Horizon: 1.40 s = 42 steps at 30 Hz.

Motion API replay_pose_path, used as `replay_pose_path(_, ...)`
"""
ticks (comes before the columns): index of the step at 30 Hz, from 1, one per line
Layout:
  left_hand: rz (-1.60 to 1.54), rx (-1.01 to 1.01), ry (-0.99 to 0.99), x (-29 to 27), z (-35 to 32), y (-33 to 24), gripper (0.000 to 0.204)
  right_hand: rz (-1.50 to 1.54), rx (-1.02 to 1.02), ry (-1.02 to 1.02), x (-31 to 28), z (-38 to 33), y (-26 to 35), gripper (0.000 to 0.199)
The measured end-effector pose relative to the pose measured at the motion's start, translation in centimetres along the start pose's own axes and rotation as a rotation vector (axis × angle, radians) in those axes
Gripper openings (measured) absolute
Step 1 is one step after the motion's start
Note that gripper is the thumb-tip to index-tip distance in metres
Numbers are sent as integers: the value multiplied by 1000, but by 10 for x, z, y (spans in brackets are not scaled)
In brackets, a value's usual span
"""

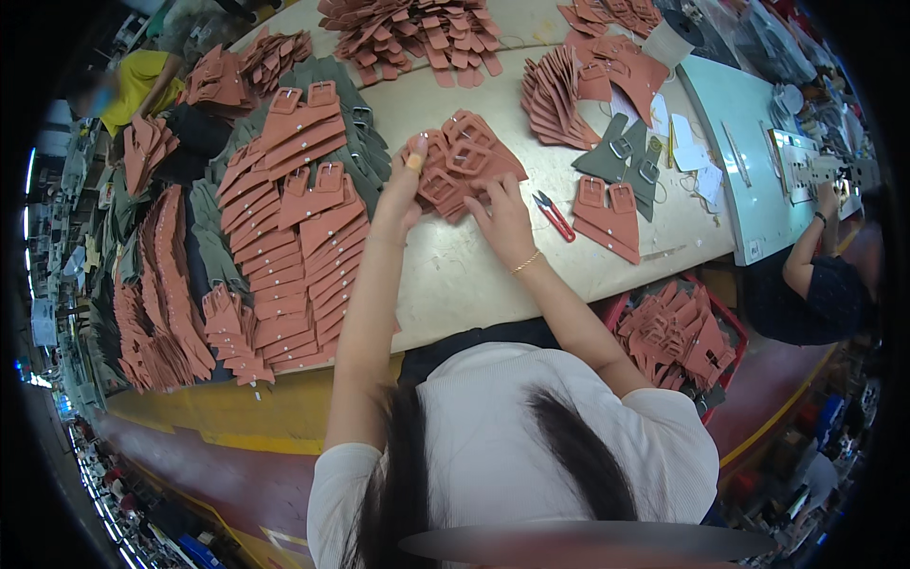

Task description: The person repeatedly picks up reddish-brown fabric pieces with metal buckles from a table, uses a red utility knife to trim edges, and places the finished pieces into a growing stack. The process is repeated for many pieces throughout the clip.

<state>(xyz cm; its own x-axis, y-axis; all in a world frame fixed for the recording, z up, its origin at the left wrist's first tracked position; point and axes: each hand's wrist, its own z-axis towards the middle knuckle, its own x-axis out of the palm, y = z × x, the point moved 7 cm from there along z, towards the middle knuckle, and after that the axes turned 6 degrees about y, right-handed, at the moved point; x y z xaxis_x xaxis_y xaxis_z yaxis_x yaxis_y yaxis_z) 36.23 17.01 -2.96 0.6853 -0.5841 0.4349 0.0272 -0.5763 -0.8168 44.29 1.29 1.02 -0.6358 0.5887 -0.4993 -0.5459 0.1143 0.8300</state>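
A small bunch of terracotta panels with square covered buckles [466, 156] is between my two hands above the table. My left hand [409, 180] grips the bunch at its left side, fingers closed; a yellow band is on one finger. At the lower right edge of the same bunch, my right hand [505, 220] pinches a panel with bent fingers. Red-handled thread snips [555, 216] lie just right of my right hand. Further right rest a terracotta pair of buckled panels [607, 220] and some dark green buckled panels [621, 156].
Long overlapping rows of terracotta panels [270, 256] cover the table's left side. More piles [417, 33] stand at the far edge, and a fanned stack [555, 95] at the right. A red crate [732, 327] of panels sits below. A co-worker's hand [828, 201] is at a sewing machine.
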Motion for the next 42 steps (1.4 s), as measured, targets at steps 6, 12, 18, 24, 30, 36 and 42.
replay_pose_path(6,36,157,-147,-6,-45,19,104,-179,-135,-116,12,26,-2,16)
replay_pose_path(12,285,48,-300,-9,-36,26,104,203,20,253,14,27,-4,12)
replay_pose_path(18,388,-192,-267,2,-38,20,102,699,231,409,-1,14,0,22)
replay_pose_path(24,273,-206,-220,0,-27,42,89,529,81,619,14,6,31,51)
replay_pose_path(30,113,-145,-185,-14,-21,57,53,281,-151,493,8,3,60,61)
replay_pose_path(36,38,-158,-90,10,-39,47,49,335,-211,397,4,6,67,62)
replay_pose_path(42,-21,219,-125,40,-40,21,67,244,-252,443,9,-2,77,62)
